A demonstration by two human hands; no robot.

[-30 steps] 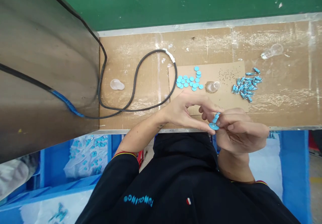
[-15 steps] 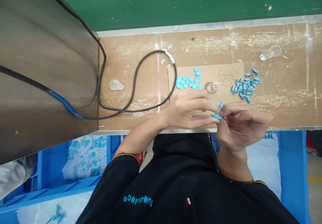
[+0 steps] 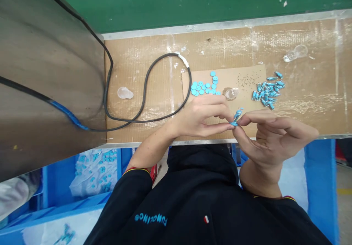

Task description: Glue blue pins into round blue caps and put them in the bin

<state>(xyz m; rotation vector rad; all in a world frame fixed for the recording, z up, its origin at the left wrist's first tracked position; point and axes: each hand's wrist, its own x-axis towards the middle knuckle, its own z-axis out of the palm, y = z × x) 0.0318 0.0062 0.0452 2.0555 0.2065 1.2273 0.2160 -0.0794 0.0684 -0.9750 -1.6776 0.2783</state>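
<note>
Near the front edge of the bench, my left hand [image 3: 205,114] pinches a round blue disc [image 3: 233,124] between thumb and fingertips. A small blue figure [image 3: 237,115] stands up from the disc, tilted slightly. My right hand [image 3: 275,135] closes its thumb and forefinger on the disc's right side, by the figure's foot; its other fingers are curled. Behind my left hand lie several loose blue discs [image 3: 207,85] on a cardboard sheet [image 3: 231,75]. To the right is a heap of blue figures [image 3: 268,91]. Tiny dark bits [image 3: 249,78] are scattered on the sheet.
A small clear cup [image 3: 231,93] sits on the sheet. Clear plastic pieces lie right [image 3: 296,53] and left [image 3: 125,92]. A looped black cable [image 3: 145,87] crosses from a metal box [image 3: 52,83]. Blue bins [image 3: 59,179] with parts stand below the bench.
My hands have shifted slightly left with the disc. My right hand has turned and its fingers have opened out from the figure, which now shows more fully above the disc.
</note>
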